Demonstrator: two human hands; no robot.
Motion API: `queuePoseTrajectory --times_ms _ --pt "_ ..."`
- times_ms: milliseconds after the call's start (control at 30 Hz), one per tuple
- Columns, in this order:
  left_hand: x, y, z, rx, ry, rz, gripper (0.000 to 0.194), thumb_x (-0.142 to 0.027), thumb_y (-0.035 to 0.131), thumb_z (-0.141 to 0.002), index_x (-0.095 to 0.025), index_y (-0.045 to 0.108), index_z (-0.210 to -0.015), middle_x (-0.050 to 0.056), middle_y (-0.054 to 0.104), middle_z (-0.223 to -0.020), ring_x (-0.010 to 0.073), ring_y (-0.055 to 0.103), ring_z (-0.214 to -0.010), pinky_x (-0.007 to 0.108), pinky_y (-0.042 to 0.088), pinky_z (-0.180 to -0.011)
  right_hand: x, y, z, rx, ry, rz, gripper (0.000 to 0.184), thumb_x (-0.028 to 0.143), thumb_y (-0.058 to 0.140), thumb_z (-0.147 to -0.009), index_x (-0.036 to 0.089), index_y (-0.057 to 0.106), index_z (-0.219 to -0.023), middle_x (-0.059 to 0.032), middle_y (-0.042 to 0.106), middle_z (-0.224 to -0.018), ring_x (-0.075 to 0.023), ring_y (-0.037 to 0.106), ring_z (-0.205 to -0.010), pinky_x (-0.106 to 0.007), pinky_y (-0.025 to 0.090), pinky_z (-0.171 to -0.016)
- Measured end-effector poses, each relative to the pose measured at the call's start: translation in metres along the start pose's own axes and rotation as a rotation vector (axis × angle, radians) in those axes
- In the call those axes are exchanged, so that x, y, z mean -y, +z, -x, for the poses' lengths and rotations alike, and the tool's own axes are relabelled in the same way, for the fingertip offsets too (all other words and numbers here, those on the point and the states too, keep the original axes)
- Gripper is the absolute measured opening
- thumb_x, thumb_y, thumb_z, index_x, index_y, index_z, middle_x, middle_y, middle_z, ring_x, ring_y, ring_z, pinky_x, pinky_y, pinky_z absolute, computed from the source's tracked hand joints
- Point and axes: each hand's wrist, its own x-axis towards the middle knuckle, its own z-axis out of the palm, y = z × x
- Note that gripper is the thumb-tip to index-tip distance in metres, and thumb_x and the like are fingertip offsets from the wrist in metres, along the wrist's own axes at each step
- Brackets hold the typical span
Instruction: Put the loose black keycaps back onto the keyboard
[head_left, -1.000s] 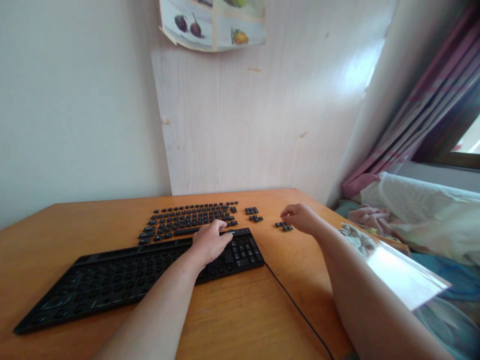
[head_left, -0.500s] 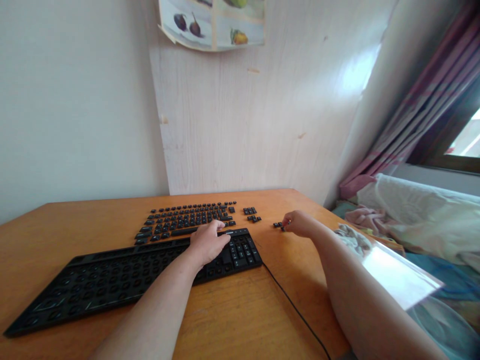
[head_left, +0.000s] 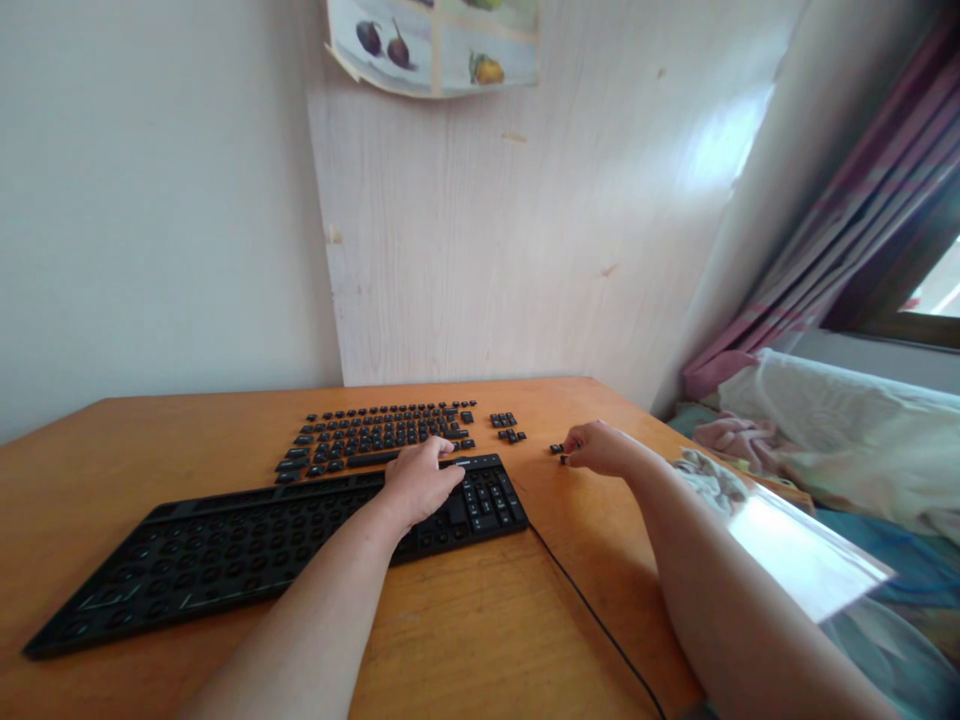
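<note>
A black keyboard (head_left: 225,545) lies at a slant on the desk, most of its left part stripped of keycaps, while the number pad at its right end still bears caps. My left hand (head_left: 421,482) rests on the keyboard beside the number pad, thumb and forefinger apart, holding nothing I can see. Beyond the keyboard, loose black keycaps (head_left: 375,430) are laid out in rows, with a long space bar cap (head_left: 371,459) nearest. To the right, my right hand (head_left: 596,447) is pinched on a small keycap (head_left: 565,460) at the desk top, next to other loose keycaps (head_left: 556,448).
The keyboard's cable (head_left: 592,610) runs toward the desk's front edge. Near the right edge lie a crumpled cloth (head_left: 709,480) and a clear plastic sheet (head_left: 806,555). Bedding (head_left: 832,430) is beyond the desk. Two small keycap groups (head_left: 504,420) sit between the rows and my right hand.
The view has shifted slightly. My right fingers and the keycap in them have moved a little, now apart from the caps beside them. My left hand stays on the keyboard.
</note>
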Motion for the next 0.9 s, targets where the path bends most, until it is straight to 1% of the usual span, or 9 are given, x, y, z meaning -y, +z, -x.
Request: queuePoseTrajectory --times_ms 167,300,500,633,700,800,867,900 --pt "0.0 0.001 -0.001 -0.004 0.0 -0.005 0.041 -0.041 0.057 -0.073 -0.028 0.057 -0.112 0.005 0.061 -0.123 0.0264 0.053 -0.115 0.035 0.039 -0.093 -0.001 0.0 -0.001 0.022 -0.014 0.011 0.023 0.022 0.066 -0.062 0.019 0.073 -0.085 -0.0027 0.069 -0.077 -0.0149 0.058 -0.068 -0.023 0.036 -0.058" --pt "0.002 0.003 -0.002 -0.007 0.006 -0.007 0.042 -0.042 0.057 -0.073 -0.029 0.057 -0.113 0.004 0.062 -0.121 0.0262 0.054 -0.115 0.035 0.04 -0.093 0.0 0.0 0.0 0.028 -0.031 0.027 0.023 0.025 0.066 -0.063 0.019 0.073 -0.085 -0.0031 0.068 -0.077 -0.0152 0.058 -0.068 -0.024 0.035 -0.058" --pt "0.001 0.001 -0.002 -0.007 0.012 -0.012 0.042 -0.042 0.057 -0.073 -0.029 0.058 -0.112 0.004 0.063 -0.119 0.0261 0.054 -0.114 0.035 0.039 -0.093 0.002 0.001 0.001 0.03 -0.012 0.018 0.016 0.025 0.064 -0.065 0.017 0.072 -0.076 -0.0029 0.066 -0.067 -0.0144 0.055 -0.061 -0.024 0.033 -0.054" --pt "-0.001 0.0 0.0 -0.013 0.009 -0.019 0.041 -0.042 0.057 -0.073 -0.029 0.059 -0.111 0.004 0.063 -0.119 0.0259 0.054 -0.113 0.035 0.039 -0.093 0.005 -0.001 0.002 0.002 -0.009 -0.023 0.015 0.025 0.064 -0.065 0.015 0.072 -0.073 -0.003 0.065 -0.065 -0.0139 0.054 -0.058 -0.024 0.033 -0.052" --pt "-0.001 0.0 0.0 -0.015 0.007 -0.025 0.04 -0.042 0.057 -0.072 -0.03 0.06 -0.111 0.004 0.063 -0.118 0.0262 0.055 -0.112 0.036 0.039 -0.093 0.011 -0.004 0.004 -0.017 -0.05 -0.089 0.017 0.026 0.063 -0.067 0.015 0.072 -0.076 -0.0038 0.066 -0.067 -0.0136 0.054 -0.059 -0.023 0.034 -0.052" --pt "-0.001 0.001 -0.001 -0.012 0.012 -0.033 0.04 -0.042 0.057 -0.072 -0.03 0.06 -0.11 0.004 0.064 -0.117 0.0261 0.055 -0.112 0.036 0.04 -0.092 0.032 -0.006 0.011 -0.05 -0.153 -0.185 0.023 0.03 0.06 -0.073 0.015 0.072 -0.084 -0.0045 0.066 -0.073 -0.0128 0.054 -0.061 -0.023 0.034 -0.052" --pt "0.0 0.002 -0.001 -0.01 0.018 -0.039 0.041 -0.042 0.057 -0.072 -0.03 0.06 -0.111 0.004 0.064 -0.118 0.0262 0.054 -0.113 0.035 0.04 -0.092 0.051 -0.006 0.017 -0.076 -0.2 -0.209 0.024 0.033 0.06 -0.075 0.016 0.071 -0.087 -0.0028 0.063 -0.068 -0.0114 0.05 -0.056 -0.023 0.032 -0.05" --pt "0.0 0.003 -0.002 -0.01 0.021 -0.042 0.041 -0.042 0.057 -0.072 -0.031 0.06 -0.111 0.004 0.064 -0.118 0.0262 0.054 -0.113 0.036 0.04 -0.091 0.061 -0.004 0.021 -0.063 -0.235 -0.23 0.025 0.034 0.059 -0.076 0.016 0.071 -0.089 -0.0016 0.062 -0.066 -0.0105 0.049 -0.054 -0.023 0.031 -0.049"
